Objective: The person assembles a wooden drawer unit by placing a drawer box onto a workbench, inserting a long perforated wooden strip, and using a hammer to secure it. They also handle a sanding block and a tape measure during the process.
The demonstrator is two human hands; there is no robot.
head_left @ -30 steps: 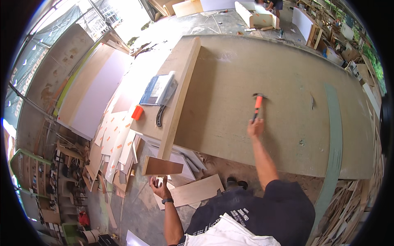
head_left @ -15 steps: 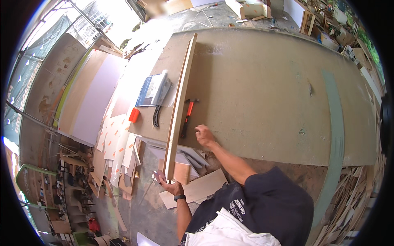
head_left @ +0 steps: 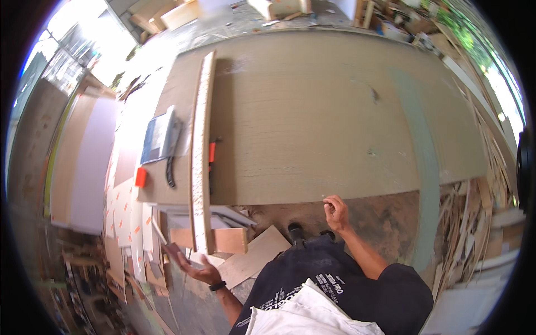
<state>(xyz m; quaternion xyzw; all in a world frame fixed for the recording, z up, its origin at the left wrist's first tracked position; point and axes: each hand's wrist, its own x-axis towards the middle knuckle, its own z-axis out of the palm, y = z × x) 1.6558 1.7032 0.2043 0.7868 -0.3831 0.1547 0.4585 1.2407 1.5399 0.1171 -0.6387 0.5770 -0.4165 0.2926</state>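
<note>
A long narrow wooden strip point(head_left: 202, 134) with a pale speckled face lies across the tabletop, its near end jutting past the front edge. A short wooden crosspiece point(head_left: 229, 240) sits at that end, showing on both sides. My left hand point(head_left: 196, 270) is beside the end, palm up, its fingers closed round a flat reddish-brown piece point(head_left: 174, 252). Away to the right, my right hand point(head_left: 336, 214) hovers by the front edge with curled fingers; whether they pinch something small is unclear. A red and black hammer point(head_left: 212, 153) lies partly hidden behind the strip.
The large brown tabletop point(head_left: 312, 123) carries a blue-and-clear packet point(head_left: 159, 137), a black curved handle point(head_left: 170, 172) and an orange block point(head_left: 140, 177) left of the strip. Offcut boards point(head_left: 259, 254) lie below the front edge. Scrap strips point(head_left: 474, 234) pile up at the right.
My right hand has moved from beside the hammer rightward and back toward me. The strip shows more of its speckled face, and my left hand has come slightly away from its end. My view has shifted.
</note>
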